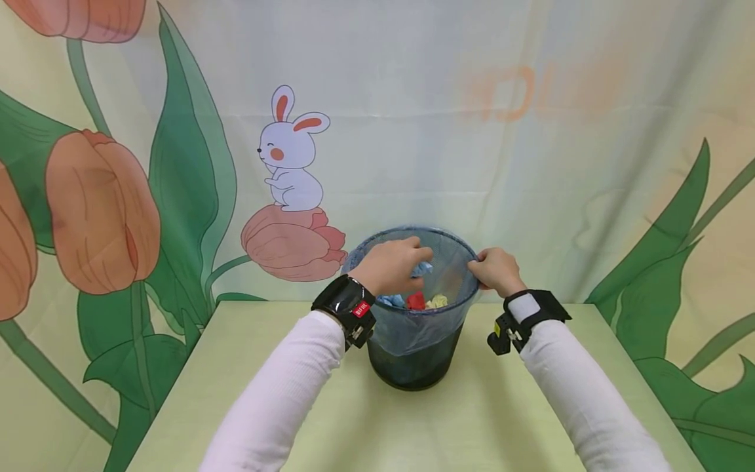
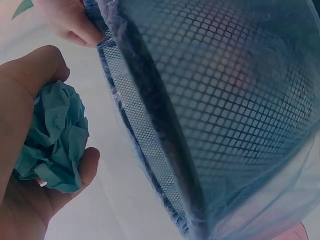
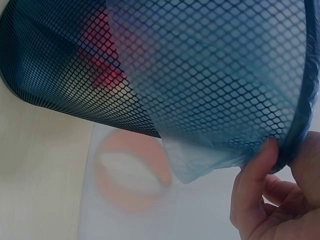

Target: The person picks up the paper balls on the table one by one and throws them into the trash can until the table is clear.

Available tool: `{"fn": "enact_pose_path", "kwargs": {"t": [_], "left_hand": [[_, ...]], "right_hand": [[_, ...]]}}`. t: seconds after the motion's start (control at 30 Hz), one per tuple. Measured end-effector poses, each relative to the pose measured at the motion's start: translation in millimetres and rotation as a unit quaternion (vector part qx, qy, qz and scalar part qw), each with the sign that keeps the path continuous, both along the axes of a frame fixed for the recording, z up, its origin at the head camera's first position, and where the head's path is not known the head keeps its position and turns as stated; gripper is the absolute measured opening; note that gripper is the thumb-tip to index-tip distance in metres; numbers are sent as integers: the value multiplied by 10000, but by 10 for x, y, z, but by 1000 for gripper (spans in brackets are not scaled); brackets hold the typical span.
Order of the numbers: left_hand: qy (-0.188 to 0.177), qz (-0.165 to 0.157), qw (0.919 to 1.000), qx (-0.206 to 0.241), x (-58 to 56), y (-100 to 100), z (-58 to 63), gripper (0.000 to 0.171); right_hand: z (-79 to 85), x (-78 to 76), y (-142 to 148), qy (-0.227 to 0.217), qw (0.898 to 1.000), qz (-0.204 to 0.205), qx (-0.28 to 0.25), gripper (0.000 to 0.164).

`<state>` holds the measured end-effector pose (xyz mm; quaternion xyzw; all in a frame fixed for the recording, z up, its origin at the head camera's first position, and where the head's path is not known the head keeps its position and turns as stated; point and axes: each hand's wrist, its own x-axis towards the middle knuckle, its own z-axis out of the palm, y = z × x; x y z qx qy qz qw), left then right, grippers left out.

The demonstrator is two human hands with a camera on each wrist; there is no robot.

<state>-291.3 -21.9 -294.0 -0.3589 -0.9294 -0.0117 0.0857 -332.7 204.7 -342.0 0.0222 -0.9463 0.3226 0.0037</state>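
Note:
My left hand (image 1: 392, 263) is over the mouth of a black mesh wastebasket (image 1: 413, 364) lined with a translucent blue bag (image 1: 407, 333). Its thumb and fingers curve round a crumpled ball of blue paper (image 2: 55, 135), close to the rim in the left wrist view. On the right side, my right hand (image 1: 497, 270) pinches the bag-covered rim between thumb and fingers (image 3: 257, 172). Inside the basket lie crumpled papers: a red one (image 1: 415, 301), a pale yellow one (image 1: 437, 301) and blue paper (image 1: 392, 300).
The basket stands upright on a pale green-yellow table (image 1: 283, 400). Close behind the table hangs a curtain (image 1: 407, 151) printed with tulips and a white rabbit.

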Motion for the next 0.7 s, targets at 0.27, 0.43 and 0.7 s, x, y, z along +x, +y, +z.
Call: {"fn": "enact_pose_path", "kwargs": {"t": [0.27,0.43,0.7], "left_hand": [[-237,224,9994,-143,-4,-8,-20,36],[-335,303,9989,-122,-4,-22,-40,38],[-375,332,9987,-39,-10,-49,-76,38]], "right_hand": [[-10,-18,-4,20,10000,-32,40,33],[-14,-17,4,48,10000,-9,27,32],[-8,-14,1,57,10000,-7,49,32]]}}
